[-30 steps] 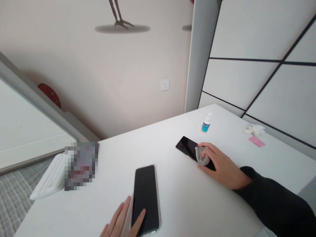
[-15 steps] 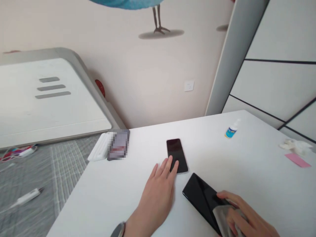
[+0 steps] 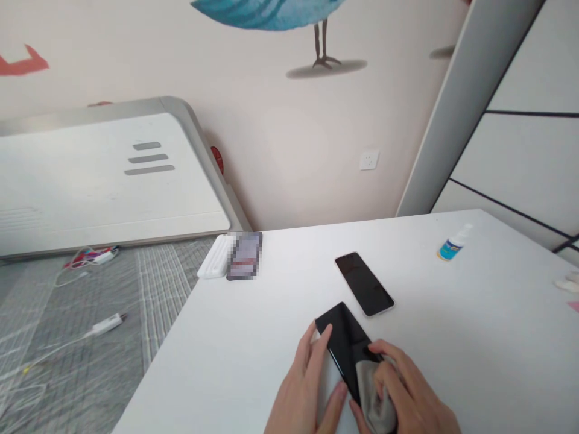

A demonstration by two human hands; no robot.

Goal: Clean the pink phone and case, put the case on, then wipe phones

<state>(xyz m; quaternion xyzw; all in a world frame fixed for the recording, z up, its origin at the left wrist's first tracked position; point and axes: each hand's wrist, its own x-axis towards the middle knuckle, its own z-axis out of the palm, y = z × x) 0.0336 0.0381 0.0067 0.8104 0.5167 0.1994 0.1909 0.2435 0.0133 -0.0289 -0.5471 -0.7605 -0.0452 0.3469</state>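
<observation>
A black smartphone [image 3: 346,337] lies at a slant near the front of the white table, its dark glossy face up. My left hand [image 3: 305,374] is at its left edge, with a fingertip over the upper left corner and the thumb lower down along the side. Bunched in my right hand [image 3: 402,386] is a grey cloth [image 3: 373,395], pressed on the lower part of that phone. The right fingers reach over the phone's right side; its lower end is hidden by hand and cloth. Beyond it, a second smartphone [image 3: 364,283] with a pale rim rests untouched on the table.
A small spray bottle [image 3: 452,244] stands at the back right. At the back left lie a white case [image 3: 216,256] and a blurred-out dark rectangular item [image 3: 245,256]. Left of the table [image 3: 235,343] is a grey bed cover [image 3: 117,289] with cables and a white plug [image 3: 107,324].
My left hand has left the pale-rimmed phone and come to the black phone's left edge. The pale-rimmed phone now lies turned at more of a slant. The view has shifted left.
</observation>
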